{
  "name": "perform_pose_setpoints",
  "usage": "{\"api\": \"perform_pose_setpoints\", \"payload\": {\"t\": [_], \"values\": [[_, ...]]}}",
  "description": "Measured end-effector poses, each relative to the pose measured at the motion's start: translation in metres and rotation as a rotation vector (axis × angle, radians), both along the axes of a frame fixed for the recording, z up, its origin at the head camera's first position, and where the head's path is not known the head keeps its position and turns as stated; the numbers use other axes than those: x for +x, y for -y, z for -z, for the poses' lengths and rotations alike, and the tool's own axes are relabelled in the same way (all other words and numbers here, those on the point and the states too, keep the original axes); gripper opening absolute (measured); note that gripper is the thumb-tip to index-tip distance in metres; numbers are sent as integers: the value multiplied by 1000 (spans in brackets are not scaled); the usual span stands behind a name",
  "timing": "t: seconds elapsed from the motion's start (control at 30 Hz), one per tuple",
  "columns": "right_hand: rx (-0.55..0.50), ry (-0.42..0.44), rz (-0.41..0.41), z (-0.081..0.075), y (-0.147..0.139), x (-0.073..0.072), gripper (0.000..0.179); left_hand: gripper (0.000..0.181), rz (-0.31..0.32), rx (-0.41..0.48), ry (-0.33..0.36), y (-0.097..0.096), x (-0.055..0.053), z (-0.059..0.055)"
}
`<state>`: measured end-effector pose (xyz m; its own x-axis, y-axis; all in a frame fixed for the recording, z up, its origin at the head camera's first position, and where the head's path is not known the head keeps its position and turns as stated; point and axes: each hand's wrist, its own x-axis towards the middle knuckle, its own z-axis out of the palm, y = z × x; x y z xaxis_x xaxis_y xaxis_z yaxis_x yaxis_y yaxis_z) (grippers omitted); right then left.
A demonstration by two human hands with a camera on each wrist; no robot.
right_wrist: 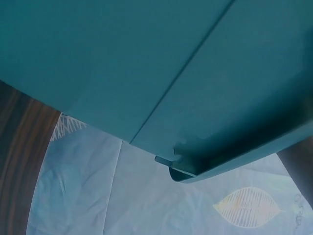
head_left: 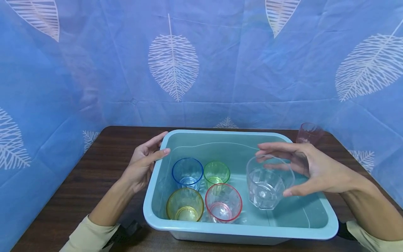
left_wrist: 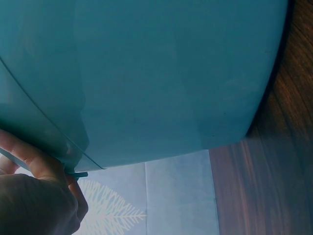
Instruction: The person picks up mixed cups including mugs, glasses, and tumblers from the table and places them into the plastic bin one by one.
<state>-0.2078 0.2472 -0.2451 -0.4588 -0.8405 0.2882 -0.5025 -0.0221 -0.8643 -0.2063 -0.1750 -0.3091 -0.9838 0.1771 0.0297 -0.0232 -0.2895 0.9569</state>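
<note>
A light blue plastic basin (head_left: 240,230) stands on the table. My left hand (head_left: 143,164) grips its left rim, thumb over the edge and fingers outside; the left wrist view shows the hand (left_wrist: 39,200) at the basin's outer wall. Over the basin's right half, my right hand (head_left: 310,168) holds a clear glass (head_left: 266,196) upright, thumb on its near right side and fingers behind it. On the left inside are a blue-rimmed glass (head_left: 188,175), a green glass (head_left: 217,173), a yellow glass (head_left: 185,206) and a red-rimmed glass (head_left: 223,204). The right wrist view shows only the basin's outside.
A pink glass (head_left: 308,133) is on the table's back right corner, partly behind the right hand and basin. The dark wooden table (head_left: 104,178) extends on both sides. A blue cloth with white leaf prints (head_left: 217,70) hangs behind it.
</note>
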Motion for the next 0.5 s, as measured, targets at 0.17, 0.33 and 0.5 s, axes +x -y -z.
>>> {"api": "perform_pose_setpoints", "payload": {"t": [0.17,0.33,0.5], "values": [[52,1,5,-2,2,0,97,64,1,7,6,0,0,-1],[111,7,30,-3,5,2,96,64,1,12,4,1,-1,-1],[206,-2,95,-5,8,6,95,64,4,11,2,1,0,0]]}}
